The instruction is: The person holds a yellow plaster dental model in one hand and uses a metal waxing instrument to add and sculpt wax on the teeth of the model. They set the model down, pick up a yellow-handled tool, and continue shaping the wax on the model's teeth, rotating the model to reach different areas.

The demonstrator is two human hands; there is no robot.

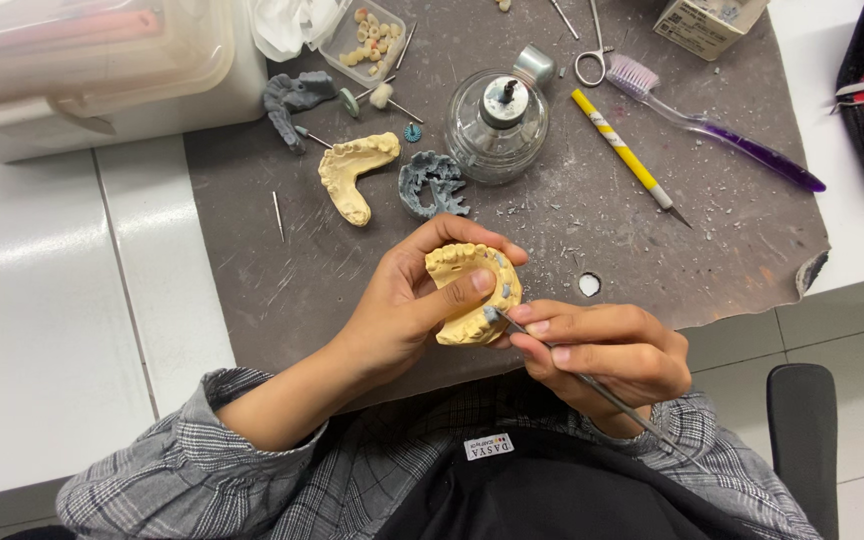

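Grey mat [592, 220] on white surface [42, 330], near edge bare. Left hand [402, 305] clasps yellow dental cast [472, 290] above that edge; right hand [602, 350] pinches metal carving tool [592, 385], tip touching cast.

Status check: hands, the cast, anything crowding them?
Left hand grips yellow dental cast. Right hand holds thin metal tool, tip on the cast's grey teeth. Nothing in the way; glass burner stands apart.

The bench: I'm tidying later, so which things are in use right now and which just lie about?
In use: yellow cast in left hand; metal tool in right hand.

Lying about: second cast, glass burner, toothbrush, yellow knife, grey wax pieces, scissors.
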